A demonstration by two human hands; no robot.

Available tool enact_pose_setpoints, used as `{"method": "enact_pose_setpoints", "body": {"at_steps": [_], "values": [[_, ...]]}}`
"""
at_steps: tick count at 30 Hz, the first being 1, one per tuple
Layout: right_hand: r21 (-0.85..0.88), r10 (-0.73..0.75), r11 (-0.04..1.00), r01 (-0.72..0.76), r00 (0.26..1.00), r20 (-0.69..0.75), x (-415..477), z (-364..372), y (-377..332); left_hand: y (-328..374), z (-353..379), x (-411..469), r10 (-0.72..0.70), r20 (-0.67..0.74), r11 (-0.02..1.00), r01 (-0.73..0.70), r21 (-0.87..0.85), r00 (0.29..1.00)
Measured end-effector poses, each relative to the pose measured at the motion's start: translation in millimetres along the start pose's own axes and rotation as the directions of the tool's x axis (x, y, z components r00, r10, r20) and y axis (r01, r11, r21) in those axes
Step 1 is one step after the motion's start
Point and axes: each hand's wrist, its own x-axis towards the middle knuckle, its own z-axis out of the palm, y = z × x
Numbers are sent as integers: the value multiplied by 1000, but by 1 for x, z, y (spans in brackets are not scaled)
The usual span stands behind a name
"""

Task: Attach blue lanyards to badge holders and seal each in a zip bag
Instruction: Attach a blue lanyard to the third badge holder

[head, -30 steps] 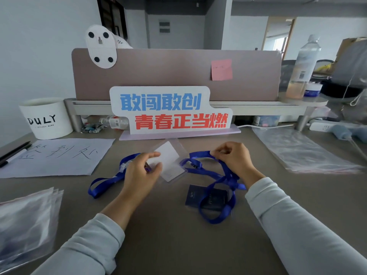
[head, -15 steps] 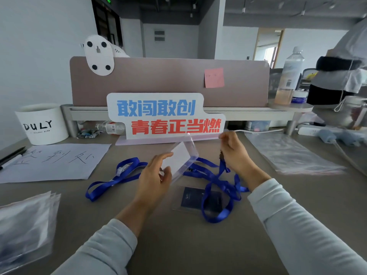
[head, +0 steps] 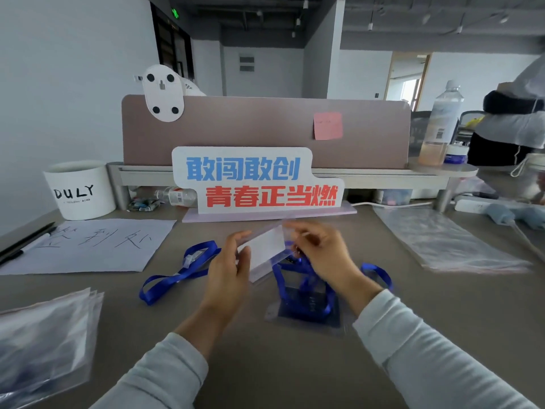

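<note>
Flanking held badge holder (head: 263, 247) and lanyard (head: 278, 282): spare lanyard (head: 176, 276) left, bags (head: 442, 246) right

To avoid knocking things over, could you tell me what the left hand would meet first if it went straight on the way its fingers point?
Probably the sign, at its base: the left hand, gripping the badge holder, points its fingers across the desk toward it. Depth is unclear.
</note>
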Motion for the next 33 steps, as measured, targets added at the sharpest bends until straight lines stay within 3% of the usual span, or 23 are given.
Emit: {"method": "enact_pose_setpoints", "body": {"at_steps": [2,5,12,17,23,33], "values": [[-7,23,1000,-23,1000,4,-3,13,7,0,-1,1,-36,1,996,36,-80,999],[87,88,993,-79,991,-105,-6,23,12,-1,0,2,-91,10,982,92,-165,996],[158,161,979,-130,965,-208,-9,30,13,-3,4,1,-53,54,994,57,-91,997],[121,186,979,-161,954,-233,-10,35,15,5,10,-5,8,67,992,0,-123,998],[90,220,975,-203,936,-275,-11,36,15,11,13,-9,-71,122,952,104,-287,990],[-42,135,988,-149,964,-231,-17,38,11,5,12,-6,-88,18,931,88,-355,996]]}}
